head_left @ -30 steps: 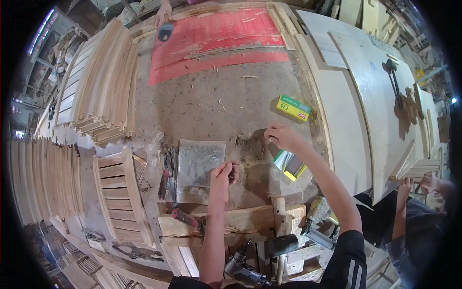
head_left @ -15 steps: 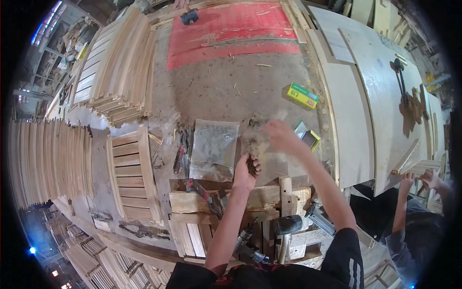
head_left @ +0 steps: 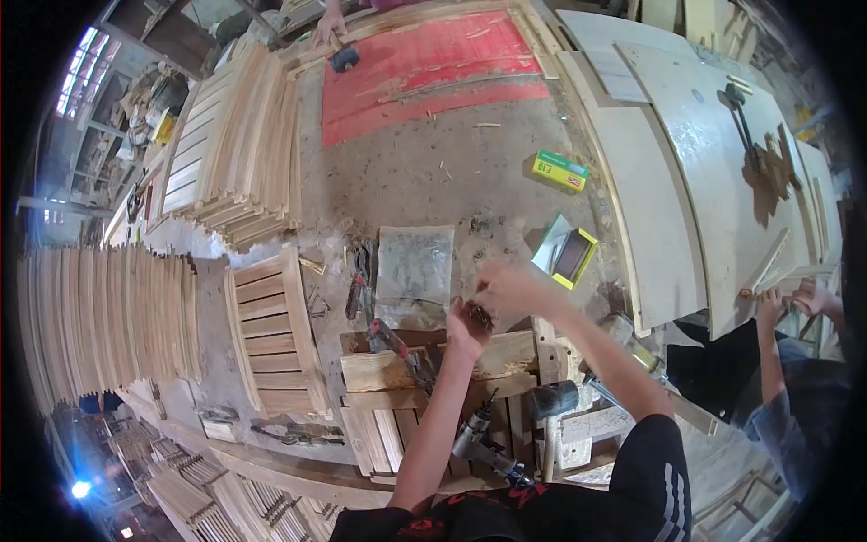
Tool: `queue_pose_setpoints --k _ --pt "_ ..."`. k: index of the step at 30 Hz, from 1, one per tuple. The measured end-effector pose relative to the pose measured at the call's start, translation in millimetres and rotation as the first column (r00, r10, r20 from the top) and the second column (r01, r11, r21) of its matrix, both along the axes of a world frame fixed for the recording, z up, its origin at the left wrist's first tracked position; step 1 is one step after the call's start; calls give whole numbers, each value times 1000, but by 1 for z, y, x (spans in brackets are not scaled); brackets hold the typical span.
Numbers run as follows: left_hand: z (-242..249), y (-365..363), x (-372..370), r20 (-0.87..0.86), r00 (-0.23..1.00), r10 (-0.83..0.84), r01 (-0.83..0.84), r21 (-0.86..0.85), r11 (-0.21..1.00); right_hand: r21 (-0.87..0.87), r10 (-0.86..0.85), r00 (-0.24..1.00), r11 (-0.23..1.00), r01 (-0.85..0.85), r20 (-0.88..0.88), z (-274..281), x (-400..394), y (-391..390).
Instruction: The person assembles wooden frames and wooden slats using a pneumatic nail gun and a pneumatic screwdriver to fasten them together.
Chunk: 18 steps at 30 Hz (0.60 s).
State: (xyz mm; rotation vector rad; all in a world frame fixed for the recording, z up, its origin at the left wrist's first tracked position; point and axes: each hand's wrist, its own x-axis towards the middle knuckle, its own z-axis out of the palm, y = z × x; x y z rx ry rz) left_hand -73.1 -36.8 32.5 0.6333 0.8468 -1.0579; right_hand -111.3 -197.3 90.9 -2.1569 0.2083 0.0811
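Observation:
My left hand [head_left: 466,330] is palm up, its fingers curled round a handful of small dark nail-like pieces [head_left: 480,315]. Just above and to the right of it is my right hand [head_left: 515,287], slightly blurred, with its fingers drawn together; whatever they hold is too small to make out. A clear plastic bag [head_left: 414,266] lies flat on the worktable [head_left: 388,181] beyond my left hand. Some dark bits [head_left: 480,225] are scattered beside the bag. To the right of my right hand, an open green-and-yellow box [head_left: 571,258] shows dark contents.
A closed yellow-green box [head_left: 560,171] lies farther back. Red-handled pliers [head_left: 358,285] are left of the bag. A power drill [head_left: 474,432] and wooden slats [head_left: 438,361] lie near my body. Slatted panels [head_left: 275,334] stand left. At right, another person's hands [head_left: 790,303] hold wood.
My right hand has moved left and down, close to my left hand. The view has shifted slightly. At the far edge, another person's hand now shows by the black-headed mallet.

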Motion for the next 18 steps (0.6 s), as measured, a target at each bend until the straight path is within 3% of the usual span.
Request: queue_pose_setpoints --k 1,2,5,6,8,10,13,15,17,18 --pt "7 -13 4 89 995 37 -45 92 995 -28 -11 1000 1000 12 12 -5 0 10" --pt "-1 -10 5 124 992 9 -12 20 1000 -55 -18 1000 998 19 25 -12 0 15" --pt "-30 0 7 187 980 -60 92 -167 982 -210 -430 899 875 437 81 -60 14 13" --pt "-26 10 0 169 982 -84 117 -196 974 -241 -463 885 855 460 48 -68 17 15" --pt "-4 38 -15 169 972 -163 196 -198 960 -284 -504 863 830 480 -14 -83 18 26" --pt "30 58 -38 207 951 -229 265 -167 950 -294 -476 873 824 484 101 -95 16 30" --pt "41 114 -74 56 961 -270 275 -160 948 -329 -447 861 797 506 241 -96 13 31" --pt "77 139 -95 29 979 -200 201 -39 979 -433 -373 887 775 459 273 -126 8 14" --pt "95 168 -106 8 994 -111 111 -1 994 -337 -427 865 799 498 265 -109 17 34" --pt "99 180 -107 17 997 -72 72 9 997 -195 -504 836 816 543 218 -72 12 45"
